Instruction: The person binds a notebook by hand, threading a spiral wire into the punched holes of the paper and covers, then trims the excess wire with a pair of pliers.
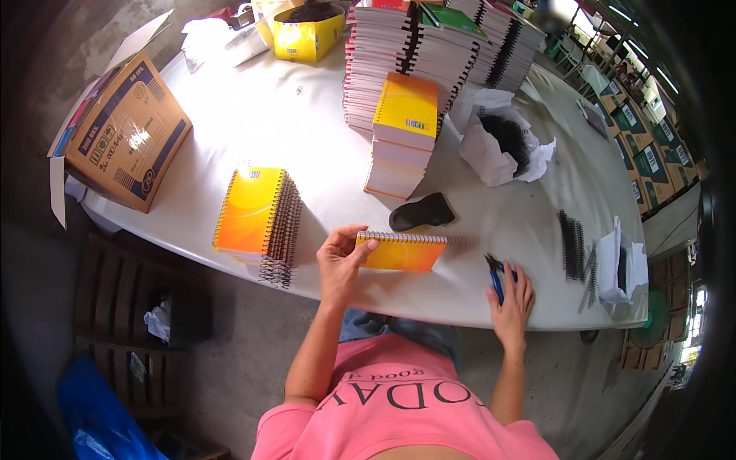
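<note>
My left hand (339, 267) pinches the left end of an orange spiral-bound notebook (404, 256), thumb in front. The notebook stands on edge, its coil at the top; loose coil juts past its right end. To the right, my right hand (514, 307) rests low at the table's front edge, fingers closed about the blue handles of small cutting pliers (497, 279). Left of my left hand is a stack of orange spiral notebooks (249, 207), with coil ends hanging off its near right corner. A black, rounded object (422, 212) lies just beyond the held notebook.
Beyond stand a taller orange notebook stack (405, 115) and large piles of bound books (383, 65). A cardboard box (130, 130) is at left, a yellow container (308, 34) at the back. Black coils lie in white wrapping (502, 142) and loose (571, 245) at right.
</note>
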Motion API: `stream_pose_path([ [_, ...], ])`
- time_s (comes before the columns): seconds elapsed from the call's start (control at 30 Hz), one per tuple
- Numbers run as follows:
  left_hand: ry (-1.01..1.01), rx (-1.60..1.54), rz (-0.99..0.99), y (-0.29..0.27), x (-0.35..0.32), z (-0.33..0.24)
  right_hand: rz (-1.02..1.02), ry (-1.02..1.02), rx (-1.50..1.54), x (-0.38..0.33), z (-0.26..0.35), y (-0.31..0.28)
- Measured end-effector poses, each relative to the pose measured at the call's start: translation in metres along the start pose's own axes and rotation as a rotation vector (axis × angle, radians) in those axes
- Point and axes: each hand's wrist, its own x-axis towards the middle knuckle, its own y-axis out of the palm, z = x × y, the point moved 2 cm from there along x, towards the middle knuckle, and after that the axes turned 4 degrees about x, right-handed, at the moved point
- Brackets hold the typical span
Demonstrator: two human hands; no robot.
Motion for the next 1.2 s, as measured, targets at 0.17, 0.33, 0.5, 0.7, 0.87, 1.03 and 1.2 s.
stream_pose_path([
  [0.17, 0.105, -0.064, -0.024, 0.028, -0.010, -0.012, -0.234, 0.075, 0.704, -0.006, 0.028, 0.000],
  [0.33, 0.456, 0.214, -0.025, 0.037, -0.022, -0.027, -0.086, -0.320, 0.614, 0.012, 0.134, -0.056],
  [0.5, 0.567, 0.346, -0.088, 0.040, -0.027, -0.043, -0.107, -0.436, 0.521, 0.021, 0.165, -0.061],
  [0.7, 0.531, 0.290, -0.117, 0.041, -0.030, -0.042, -0.022, -0.462, 0.520, 0.019, 0.167, -0.061],
  [0.87, 0.556, 0.341, -0.118, 0.039, -0.033, -0.036, 0.419, -0.239, 1.209, 0.017, 0.165, -0.046],
  [1.03, 0.573, 0.281, -0.147, 0.035, -0.031, -0.032, 0.527, -0.189, 1.332, 0.011, 0.167, -0.032],
  [1.2, 0.559, 0.053, -0.267, 0.022, -0.026, -0.054, -0.047, -0.159, 0.431, 0.022, 0.106, -0.025],
])
